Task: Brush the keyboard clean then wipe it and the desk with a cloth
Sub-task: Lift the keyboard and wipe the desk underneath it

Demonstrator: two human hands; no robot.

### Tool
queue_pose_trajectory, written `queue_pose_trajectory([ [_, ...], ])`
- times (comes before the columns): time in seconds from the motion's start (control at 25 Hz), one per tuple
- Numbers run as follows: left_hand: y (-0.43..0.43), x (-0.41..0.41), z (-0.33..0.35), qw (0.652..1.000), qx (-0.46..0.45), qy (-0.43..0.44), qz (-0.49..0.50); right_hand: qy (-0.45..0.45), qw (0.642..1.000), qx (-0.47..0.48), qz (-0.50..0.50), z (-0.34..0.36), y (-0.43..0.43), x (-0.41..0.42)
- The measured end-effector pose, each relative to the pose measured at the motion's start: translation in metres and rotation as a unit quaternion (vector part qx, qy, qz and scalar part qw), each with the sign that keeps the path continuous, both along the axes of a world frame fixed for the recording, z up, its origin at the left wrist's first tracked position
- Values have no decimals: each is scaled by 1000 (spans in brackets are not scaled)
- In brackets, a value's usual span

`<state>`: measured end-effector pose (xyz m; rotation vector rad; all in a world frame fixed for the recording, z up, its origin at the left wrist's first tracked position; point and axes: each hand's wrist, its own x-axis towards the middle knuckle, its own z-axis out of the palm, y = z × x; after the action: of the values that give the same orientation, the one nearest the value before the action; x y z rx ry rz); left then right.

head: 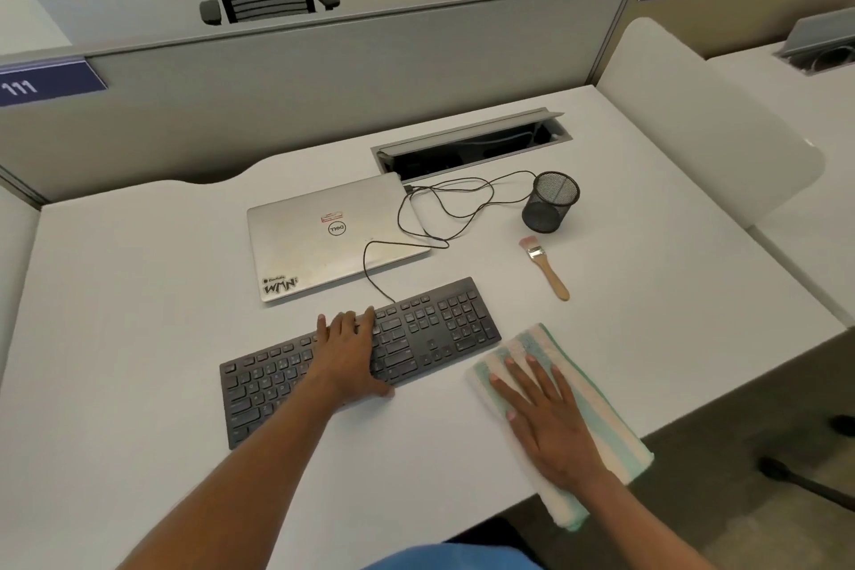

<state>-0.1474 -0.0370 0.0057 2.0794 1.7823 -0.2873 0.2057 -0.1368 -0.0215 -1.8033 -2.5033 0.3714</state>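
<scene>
- Keyboard (pixel 430 338) lies slantwise on the desk (pixel 139 292), in front of a closed laptop (pixel 333 236). The left hand (pixel 351 352) rests across its middle, fingers spread and nearly straight to the far edge, thumb at the near edge.
- Striped cloth (pixel 601 407) lies just beside the keyboard's right end. The right hand (pixel 550 421) presses flat on it, fingers straight.
- Brush (pixel 546 266) lies free beyond the cloth, apart from both hands.
- Hidden: the keys under the left hand. The cloth's near end hangs past the desk edge.
- Mesh cup (pixel 550 201): contents cannot be made out. Desk recess (pixel 472 143), lid raised: dark inside, a cable faintly visible.
</scene>
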Motion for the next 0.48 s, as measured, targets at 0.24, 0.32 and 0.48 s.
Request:
queue_pose_trajectory([
  [0.24, -7, 34, 3, 998, 47, -17, 41, -7, 1000, 11, -6, -3, -4, 5],
  [0.32, -14, 47, -4, 994, 93, -36, 41, -7, 1000, 13, -27, -4, -2, 13],
  [0.48, -28, 85, -21, 982, 172, -64, -31, -9, 996, 22, -81, -8, 4, 45],
])
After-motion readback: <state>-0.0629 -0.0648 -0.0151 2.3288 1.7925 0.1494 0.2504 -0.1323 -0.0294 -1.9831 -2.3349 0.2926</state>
